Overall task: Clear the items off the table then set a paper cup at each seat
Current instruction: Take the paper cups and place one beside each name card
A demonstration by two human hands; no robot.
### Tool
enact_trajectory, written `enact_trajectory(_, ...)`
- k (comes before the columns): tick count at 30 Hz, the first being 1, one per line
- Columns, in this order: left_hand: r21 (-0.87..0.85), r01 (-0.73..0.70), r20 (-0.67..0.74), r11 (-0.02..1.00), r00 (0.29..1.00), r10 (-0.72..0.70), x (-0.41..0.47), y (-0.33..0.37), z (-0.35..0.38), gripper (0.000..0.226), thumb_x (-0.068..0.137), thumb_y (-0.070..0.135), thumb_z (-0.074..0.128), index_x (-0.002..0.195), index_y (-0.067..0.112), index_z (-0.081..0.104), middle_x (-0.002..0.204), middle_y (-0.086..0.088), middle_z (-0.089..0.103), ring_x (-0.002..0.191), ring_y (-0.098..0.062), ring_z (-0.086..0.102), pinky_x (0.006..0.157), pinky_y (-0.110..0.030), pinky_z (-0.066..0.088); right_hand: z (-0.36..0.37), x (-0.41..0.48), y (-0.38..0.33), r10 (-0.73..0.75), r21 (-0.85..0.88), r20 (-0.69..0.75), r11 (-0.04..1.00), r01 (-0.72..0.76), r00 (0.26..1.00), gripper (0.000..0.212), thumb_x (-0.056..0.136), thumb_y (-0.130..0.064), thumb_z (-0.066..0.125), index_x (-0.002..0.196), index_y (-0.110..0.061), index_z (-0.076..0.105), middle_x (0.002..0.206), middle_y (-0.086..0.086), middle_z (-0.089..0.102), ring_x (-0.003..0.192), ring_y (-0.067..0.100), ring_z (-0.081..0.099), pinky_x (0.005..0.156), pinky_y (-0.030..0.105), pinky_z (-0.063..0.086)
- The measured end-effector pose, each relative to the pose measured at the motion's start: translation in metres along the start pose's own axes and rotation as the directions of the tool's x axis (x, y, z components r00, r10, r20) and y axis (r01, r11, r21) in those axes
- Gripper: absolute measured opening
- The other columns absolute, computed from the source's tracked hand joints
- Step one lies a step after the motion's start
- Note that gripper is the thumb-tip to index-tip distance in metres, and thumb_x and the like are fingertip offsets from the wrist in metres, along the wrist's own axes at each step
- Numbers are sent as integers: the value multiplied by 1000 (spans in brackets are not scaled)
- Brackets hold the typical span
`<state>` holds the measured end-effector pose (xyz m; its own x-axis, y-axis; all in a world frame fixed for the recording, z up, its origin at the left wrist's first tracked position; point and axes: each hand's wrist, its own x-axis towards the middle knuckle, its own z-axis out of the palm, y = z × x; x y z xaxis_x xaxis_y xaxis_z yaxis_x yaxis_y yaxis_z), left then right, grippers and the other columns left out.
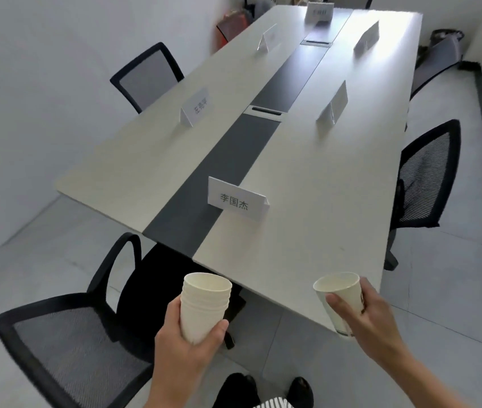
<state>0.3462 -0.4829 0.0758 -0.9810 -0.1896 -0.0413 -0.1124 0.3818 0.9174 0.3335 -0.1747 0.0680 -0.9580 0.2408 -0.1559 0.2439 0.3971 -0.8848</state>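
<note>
near table point(307, 231) corner: bare, open | name card point(235, 198): blocks centre strip | chair point(422, 184): flanks right edge

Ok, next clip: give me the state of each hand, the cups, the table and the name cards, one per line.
left hand: closed around a stack of paper cups, upright, held off the table
right hand: gripping a single paper cup, tilted, over the near table corner
table: no cups set down yet
name cards: standing, six visible
chairs: unoccupied

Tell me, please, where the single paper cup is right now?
In the head view, lower right: the right hand holds the single cup over the table's near corner.
</note>
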Motion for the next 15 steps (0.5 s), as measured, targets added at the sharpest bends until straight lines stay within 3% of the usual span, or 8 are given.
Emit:
enact_trajectory(4, 14, 74, -28, 997, 997, -73, 38, -15, 2, 63, 59, 19, 92, 110, 31, 58, 95, 14, 69, 81, -2, 65, 58, -10, 52, 22, 97, -27, -38, -78, 13, 996, 39, 999, 51, 61, -75, 61, 90, -34, 57, 81, -8, 65, 76, 13, 62, 62, 35, 50)
enact_trajectory(7, 3, 119, -41, 993, 992, -118, 77, -26, 0, 62, 59, 19, 91, 111, 30, 58, 86, 3, 69, 79, -2, 65, 55, -9, 51, 55, 180, -50, -69, -42, 11, 997, 70, 998, 53, 63, -57, 78, 104, -30, 57, 93, -12, 65, 86, 11, 61, 70, 28, 48)
enact_trajectory(10, -18, 135, -31, 991, 990, -135, 124, -30, -3, 59, 60, 21, 91, 105, 37, 57, 92, 15, 68, 80, -3, 65, 56, -9, 51, 89, 262, -71, -44, 7, -16, 999, 44, 999, 56, 67, -33, 86, 113, -25, 56, 94, -13, 63, 88, 13, 61, 69, 20, 45)
enact_trajectory(15, -86, 171, -37, 982, 984, -174, 195, -32, -1, 57, 63, 24, 89, 109, 34, 57, 97, 18, 67, 80, -4, 66, 61, -18, 55, 152, 369, -85, 27, -50, 9, 998, -26, 1000, 62, 63, -32, 82, 116, -23, 51, 100, -3, 62, 94, 19, 60, 69, 21, 41)
